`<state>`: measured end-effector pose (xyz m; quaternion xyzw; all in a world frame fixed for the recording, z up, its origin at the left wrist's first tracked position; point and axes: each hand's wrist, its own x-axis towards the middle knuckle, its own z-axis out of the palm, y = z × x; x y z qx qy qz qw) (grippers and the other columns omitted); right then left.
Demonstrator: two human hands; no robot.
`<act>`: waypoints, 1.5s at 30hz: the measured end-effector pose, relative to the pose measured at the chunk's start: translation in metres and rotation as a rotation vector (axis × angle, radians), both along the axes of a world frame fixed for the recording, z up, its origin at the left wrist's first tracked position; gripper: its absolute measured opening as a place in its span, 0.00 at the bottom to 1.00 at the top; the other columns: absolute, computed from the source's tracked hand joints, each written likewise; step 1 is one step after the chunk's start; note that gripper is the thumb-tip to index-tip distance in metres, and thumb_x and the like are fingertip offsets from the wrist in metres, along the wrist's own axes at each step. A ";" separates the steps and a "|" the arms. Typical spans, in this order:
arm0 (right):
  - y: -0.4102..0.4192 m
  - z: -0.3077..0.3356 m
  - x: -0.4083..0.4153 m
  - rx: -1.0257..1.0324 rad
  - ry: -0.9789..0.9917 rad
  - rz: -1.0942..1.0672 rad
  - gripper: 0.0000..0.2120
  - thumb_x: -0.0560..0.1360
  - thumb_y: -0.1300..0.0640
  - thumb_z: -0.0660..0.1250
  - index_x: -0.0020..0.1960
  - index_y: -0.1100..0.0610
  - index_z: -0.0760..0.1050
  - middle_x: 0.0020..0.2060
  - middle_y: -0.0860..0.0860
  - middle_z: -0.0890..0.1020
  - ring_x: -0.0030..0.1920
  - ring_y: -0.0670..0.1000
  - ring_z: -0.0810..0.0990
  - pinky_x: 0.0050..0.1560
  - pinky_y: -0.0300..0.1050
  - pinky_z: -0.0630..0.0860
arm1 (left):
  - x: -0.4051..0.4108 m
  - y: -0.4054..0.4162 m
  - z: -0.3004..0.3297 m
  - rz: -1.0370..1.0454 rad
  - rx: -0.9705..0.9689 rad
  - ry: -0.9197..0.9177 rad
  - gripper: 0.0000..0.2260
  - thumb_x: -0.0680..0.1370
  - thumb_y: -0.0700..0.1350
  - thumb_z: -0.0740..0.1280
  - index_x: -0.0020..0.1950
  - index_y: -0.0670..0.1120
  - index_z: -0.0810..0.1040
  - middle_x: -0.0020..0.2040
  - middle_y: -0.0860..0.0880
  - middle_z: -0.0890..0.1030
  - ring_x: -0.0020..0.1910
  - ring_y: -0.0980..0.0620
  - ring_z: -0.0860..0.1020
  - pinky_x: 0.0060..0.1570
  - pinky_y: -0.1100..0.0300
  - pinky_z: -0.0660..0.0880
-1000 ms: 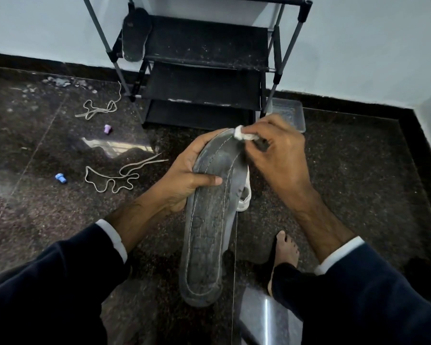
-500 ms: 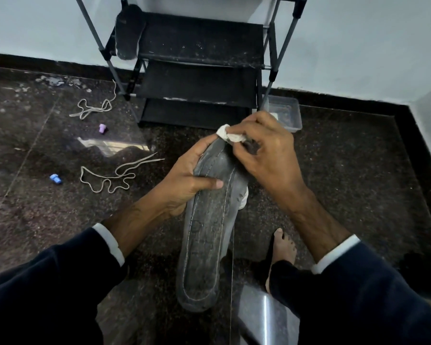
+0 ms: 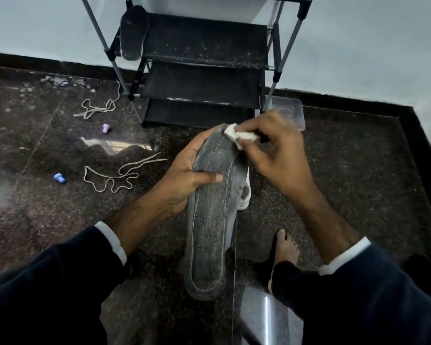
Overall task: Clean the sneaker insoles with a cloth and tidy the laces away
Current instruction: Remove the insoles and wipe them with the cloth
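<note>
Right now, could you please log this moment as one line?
left hand: holds insole | right hand: cloth on insole tip | laces: loose on floor

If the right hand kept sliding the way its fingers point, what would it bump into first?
The right hand points left across the insole tip, cloth leading. It would probably meet the left hand's fingers curled around that tip, though depth is unclear.

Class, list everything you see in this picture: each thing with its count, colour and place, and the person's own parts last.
Insole: one, grey, held in the middle.
Second insole: one, dark, leaning on the rack's left side.
Cloth: one, white, at the held insole's top.
Laces: two, beige, on the floor, left; the other farther back.
Shoe rack: one, black, against the wall.
Plastic box: one, clear, right of the rack.
Small caps: purple, blue, floor left.
Sneaker: white, partly hidden behind the insole.
Bare foot: one.
Hands: left hand grips insole; right hand pinches cloth.
</note>
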<state>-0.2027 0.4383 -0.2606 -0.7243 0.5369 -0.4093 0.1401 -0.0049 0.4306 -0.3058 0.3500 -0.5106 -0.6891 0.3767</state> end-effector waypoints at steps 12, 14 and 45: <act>0.003 0.001 -0.017 0.283 0.044 0.260 0.08 0.71 0.65 0.76 0.50 0.58 0.86 0.45 0.51 0.82 0.44 0.46 0.81 0.45 0.38 0.78 | 0.002 -0.001 -0.002 0.044 -0.037 0.002 0.39 0.67 0.26 0.69 0.76 0.46 0.67 0.70 0.45 0.75 0.66 0.49 0.77 0.57 0.56 0.78; 0.001 0.005 -0.021 0.294 -0.020 0.223 0.08 0.71 0.66 0.76 0.49 0.58 0.86 0.45 0.50 0.82 0.44 0.45 0.81 0.46 0.37 0.77 | 0.001 -0.001 -0.002 0.028 -0.039 -0.011 0.39 0.68 0.23 0.69 0.77 0.45 0.66 0.71 0.44 0.74 0.66 0.50 0.77 0.58 0.57 0.77; 0.007 0.003 -0.011 0.406 -0.095 0.278 0.09 0.71 0.65 0.76 0.50 0.57 0.86 0.45 0.48 0.83 0.44 0.44 0.82 0.48 0.36 0.79 | 0.010 -0.011 0.001 0.136 -0.090 -0.047 0.33 0.67 0.28 0.70 0.70 0.46 0.70 0.62 0.47 0.78 0.62 0.50 0.78 0.58 0.56 0.78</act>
